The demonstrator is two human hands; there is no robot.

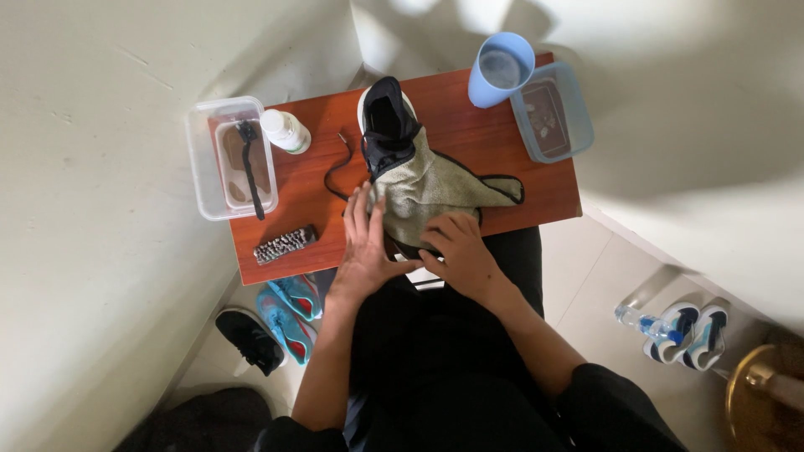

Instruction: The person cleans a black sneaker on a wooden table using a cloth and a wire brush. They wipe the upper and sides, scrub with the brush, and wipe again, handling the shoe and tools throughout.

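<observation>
While fingers lie flat and spread, grasping nothing, the left hand (364, 247) presses the grey-green cloth (427, 194) edge, and the right hand (461, 251), fingers loosely curled, presses its near side. Cloth covers most of the black shoe (387, 124) at frame centre; wiping looks midway. Lace (339, 167) out, brush (286, 243) lying at left.
</observation>
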